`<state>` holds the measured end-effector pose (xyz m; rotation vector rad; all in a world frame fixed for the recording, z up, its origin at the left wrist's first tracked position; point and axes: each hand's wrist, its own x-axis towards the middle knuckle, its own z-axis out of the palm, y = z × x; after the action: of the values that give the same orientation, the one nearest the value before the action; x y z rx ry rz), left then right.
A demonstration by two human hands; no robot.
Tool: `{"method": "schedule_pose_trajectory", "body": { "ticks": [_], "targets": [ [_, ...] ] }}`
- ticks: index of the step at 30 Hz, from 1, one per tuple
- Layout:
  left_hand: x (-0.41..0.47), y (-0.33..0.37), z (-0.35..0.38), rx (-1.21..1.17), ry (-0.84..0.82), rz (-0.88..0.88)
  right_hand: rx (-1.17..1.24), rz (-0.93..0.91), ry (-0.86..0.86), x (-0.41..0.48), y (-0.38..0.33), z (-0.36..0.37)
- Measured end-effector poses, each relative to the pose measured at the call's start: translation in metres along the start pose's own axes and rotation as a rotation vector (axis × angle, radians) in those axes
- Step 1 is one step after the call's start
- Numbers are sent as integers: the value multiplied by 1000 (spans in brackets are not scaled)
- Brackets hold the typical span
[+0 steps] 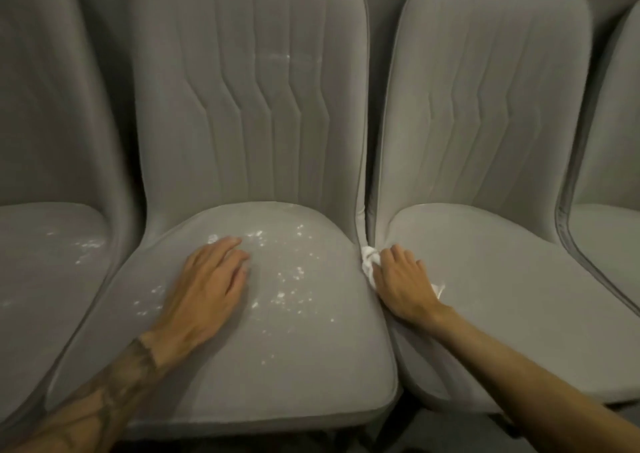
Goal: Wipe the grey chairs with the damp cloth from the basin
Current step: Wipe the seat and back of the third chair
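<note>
Grey upholstered chairs with padded seats and stitched backs stand in a tight row in front of you, and your two hands are on the middle pair. Nearest you, your tattooed left forearm (104, 397) crosses the front edge of the middle-left grey chair (284, 355). Your left hand (211, 286) lies flat on that seat cushion, palm down, fingers spread and released, gripping nothing. Small white specks (287, 286) are scattered over the cushion around and beyond your fingers, thickest toward the back of the seat.

Your bare right forearm (519, 366) reaches in from the lower right over the middle-right grey chair (519, 279). Your right hand (405, 283) is clenched around a small crumpled white cloth (369, 258), pressing it at the seam where the two seats touch; the cloth shows beyond your fingers on the left and a corner peeks out by your wrist.

Further back, the left backrest carries a faint pale smear (280, 57) among its vertical stitching, while the right backrest looks clean. At the edges, the far-left grey chair (45, 279) shows similar white specks on its seat, and the far-right grey chair (609, 238) is only partly in view
</note>
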<state>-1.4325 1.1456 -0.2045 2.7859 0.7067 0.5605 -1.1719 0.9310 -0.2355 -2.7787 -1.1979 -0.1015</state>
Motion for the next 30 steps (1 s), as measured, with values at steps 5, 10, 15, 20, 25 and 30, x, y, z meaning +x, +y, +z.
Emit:
{"method": "schedule_pose_trajectory", "body": {
  "ticks": [5,10,15,20,25,30],
  "targets": [
    [-24,-35,-16,11,-15,-74,216,309,32,20,-39,1],
    [-30,-63,-19,37,-55,-82,138,222,70,-24,-50,4],
    [-12,-93,-23,72,-49,-167,157,309,138,-3,-74,4],
    [16,-128,-21,84,-68,-239,91,342,137,52,-108,15],
    [33,-147,-23,125,-67,-181,117,149,164,72,-116,27],
    [22,-166,-19,159,-65,-72,31,168,188,85,-98,26]
  ]
}}
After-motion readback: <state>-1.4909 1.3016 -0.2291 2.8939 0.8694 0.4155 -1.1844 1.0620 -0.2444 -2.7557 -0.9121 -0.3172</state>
